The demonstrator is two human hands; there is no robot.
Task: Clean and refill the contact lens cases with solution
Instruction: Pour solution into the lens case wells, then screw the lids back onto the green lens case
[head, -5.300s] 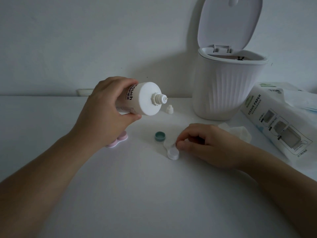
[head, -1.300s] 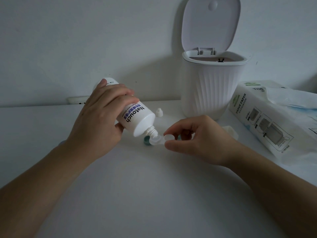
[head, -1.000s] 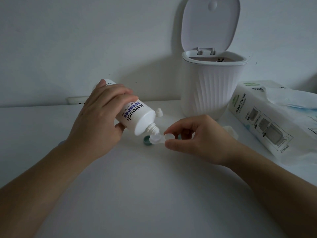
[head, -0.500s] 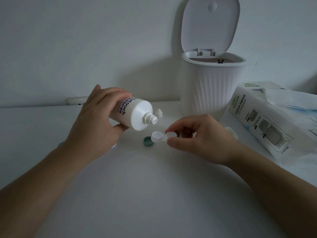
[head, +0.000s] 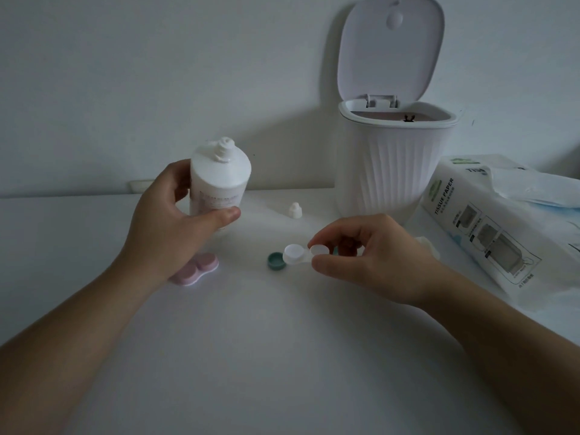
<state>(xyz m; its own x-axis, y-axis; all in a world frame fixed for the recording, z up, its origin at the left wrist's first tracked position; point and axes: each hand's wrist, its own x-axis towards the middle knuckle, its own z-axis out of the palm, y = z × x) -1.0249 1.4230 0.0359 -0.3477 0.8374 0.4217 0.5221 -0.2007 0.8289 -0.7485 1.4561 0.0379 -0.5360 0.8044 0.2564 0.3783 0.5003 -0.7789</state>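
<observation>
My left hand (head: 169, 227) grips the white solution bottle (head: 219, 180) upright, nozzle uncapped and pointing up. My right hand (head: 370, 252) pinches one end of the white contact lens case (head: 298, 255), held just above the table with both wells open. A green cap (head: 276, 261) lies on the table touching the case's left well. A pink lens case (head: 196, 273), lids on, lies below my left hand. The bottle's small white cap (head: 295, 211) stands behind on the table.
A white ribbed bin (head: 392, 171) with its lid up stands at the back right. A tissue paper pack (head: 489, 227) lies at the right, with a crumpled tissue (head: 426, 246) behind my right hand. The white table (head: 266, 356) stretches toward me.
My left hand has tipped the bottle from pouring over the case back to upright and drawn it left. The pink case has come into view. My right hand still holds the white case.
</observation>
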